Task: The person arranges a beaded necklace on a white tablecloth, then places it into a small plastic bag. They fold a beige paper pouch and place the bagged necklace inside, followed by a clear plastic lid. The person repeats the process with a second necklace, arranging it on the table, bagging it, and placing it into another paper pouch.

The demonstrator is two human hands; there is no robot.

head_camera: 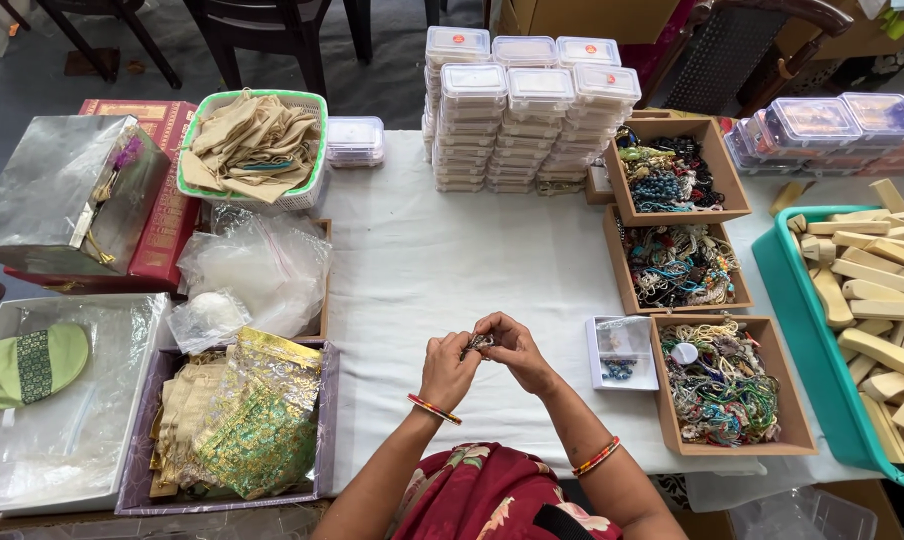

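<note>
We pinch a small beaded piece (479,343) between both hands, left hand (448,370) and right hand (517,350) closed on it, above the white worktop (422,270); open bead boxes (717,395) sit near right, handy

A small dark item (479,343) pinched between both hands is too small to identify. The teal tray (784,290) of wooden pieces runs off the frame's right edge; bead strands blur together.

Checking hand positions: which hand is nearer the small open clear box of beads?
Right. The right hand is just left of the clear box; the left hand lies farther left, beyond it.
</note>
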